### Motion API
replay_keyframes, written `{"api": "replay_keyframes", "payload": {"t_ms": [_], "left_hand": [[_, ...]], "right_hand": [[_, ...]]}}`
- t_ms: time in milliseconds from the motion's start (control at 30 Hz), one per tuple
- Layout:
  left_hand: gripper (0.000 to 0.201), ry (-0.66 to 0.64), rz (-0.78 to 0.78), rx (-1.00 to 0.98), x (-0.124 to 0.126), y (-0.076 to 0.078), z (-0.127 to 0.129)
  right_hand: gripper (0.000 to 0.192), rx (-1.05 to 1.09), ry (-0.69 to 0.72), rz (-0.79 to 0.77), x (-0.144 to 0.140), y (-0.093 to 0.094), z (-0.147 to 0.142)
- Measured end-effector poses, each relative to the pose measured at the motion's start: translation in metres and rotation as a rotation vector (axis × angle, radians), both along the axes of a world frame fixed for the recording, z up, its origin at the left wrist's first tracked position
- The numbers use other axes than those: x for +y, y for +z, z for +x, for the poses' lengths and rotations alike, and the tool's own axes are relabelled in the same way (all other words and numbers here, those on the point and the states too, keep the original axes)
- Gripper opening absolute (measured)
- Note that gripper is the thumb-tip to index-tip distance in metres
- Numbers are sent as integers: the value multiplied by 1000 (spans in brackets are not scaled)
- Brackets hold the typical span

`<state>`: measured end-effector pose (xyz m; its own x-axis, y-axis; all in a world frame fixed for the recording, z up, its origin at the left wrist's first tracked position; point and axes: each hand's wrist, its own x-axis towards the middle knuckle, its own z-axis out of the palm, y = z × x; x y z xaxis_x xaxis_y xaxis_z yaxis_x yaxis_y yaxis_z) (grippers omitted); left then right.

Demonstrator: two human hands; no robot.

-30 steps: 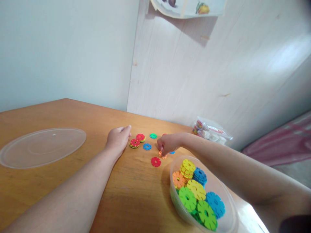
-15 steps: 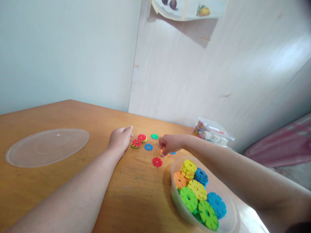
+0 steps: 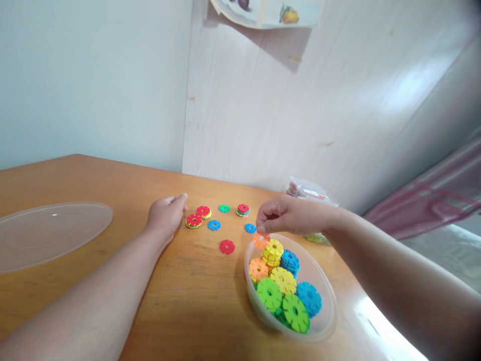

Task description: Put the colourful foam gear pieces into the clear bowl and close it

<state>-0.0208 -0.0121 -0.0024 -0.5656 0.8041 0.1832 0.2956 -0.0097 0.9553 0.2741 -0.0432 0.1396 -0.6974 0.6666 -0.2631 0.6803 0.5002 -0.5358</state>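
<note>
My right hand pinches an orange snowflake disc over the near-left rim of a clear plastic tub. In the tub lie yellow discs, blue discs, green discs and another orange disc. On its side on the table rests my left hand, thumb and fingertips slightly apart, nothing visible in it. Just right of it are two small red-topped piles. Nearby lie a green disc, two blue discs, a red disc and a red-topped stack.
A clear round lid lies on the wooden table at the left. Clear plastic boxes stand at the back right, partly behind my right hand. A wall rises behind the table, and pink cloth hangs at the right.
My right hand has lifted the orange disc off the table and brought it toward me to the tub's rim. My left hand stays by the red-topped piles. The whole view has shifted.
</note>
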Motion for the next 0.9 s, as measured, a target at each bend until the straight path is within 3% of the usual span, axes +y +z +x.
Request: {"api": "replay_keyframes", "payload": {"t_ms": [267, 567, 733, 900], "left_hand": [[34, 11, 10, 1, -3, 4, 1], [34, 19, -6, 19, -2, 3, 1], [37, -25, -2, 7, -2, 1, 0], [37, -29, 24, 50, 0, -2, -2]], "right_hand": [[19, -112, 54, 12, -17, -19, 6], [17, -40, -46, 125, -15, -7, 9], [13, -37, -46, 133, -8, -10, -12], [11, -76, -26, 238, 20, -17, -46]]}}
